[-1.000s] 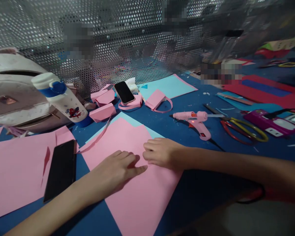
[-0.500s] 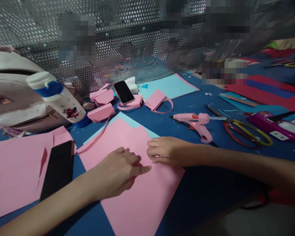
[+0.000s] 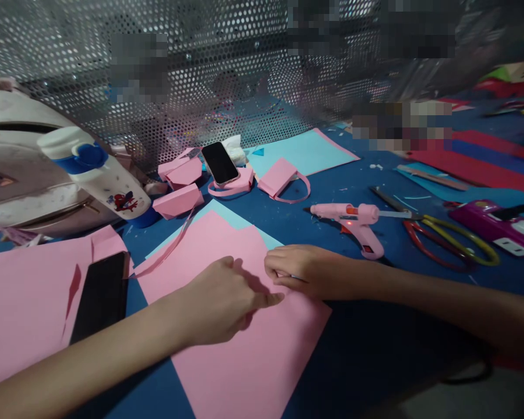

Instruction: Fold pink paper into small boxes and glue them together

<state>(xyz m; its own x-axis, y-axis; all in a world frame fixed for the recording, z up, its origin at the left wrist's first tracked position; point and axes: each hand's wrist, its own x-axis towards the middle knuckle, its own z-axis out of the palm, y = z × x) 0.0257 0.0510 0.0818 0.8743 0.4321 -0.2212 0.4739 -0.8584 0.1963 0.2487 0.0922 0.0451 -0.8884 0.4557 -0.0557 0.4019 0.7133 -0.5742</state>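
Note:
A large pink paper sheet (image 3: 244, 372) lies at an angle in front of me, over a light blue sheet (image 3: 227, 214) whose edge shows behind it. My left hand (image 3: 231, 302) rests on the pink sheet with its fingers curled under and one digit stretched toward the right hand; nothing shows in it. Just to its right, my right hand (image 3: 297, 270) is closed low over the same sheet. A thin pale sliver shows between its fingers, too small to name. A pink glue gun (image 3: 353, 221) lies beyond my right forearm, its small light glowing.
Folded pink paper bags (image 3: 277, 177) and a phone (image 3: 220, 163) lie farther back. Left are a bottle (image 3: 109, 180), a backpack (image 3: 26, 157), and another dark phone (image 3: 102, 291). Red-and-yellow-handled pliers (image 3: 454, 238) and a purple power strip (image 3: 498, 224) lie right. Perforated metal (image 3: 227, 75) stands behind.
My left hand has slid right across the pink sheet, closer to my right hand. The right hand stays in nearly the same place. The view has shifted slightly.

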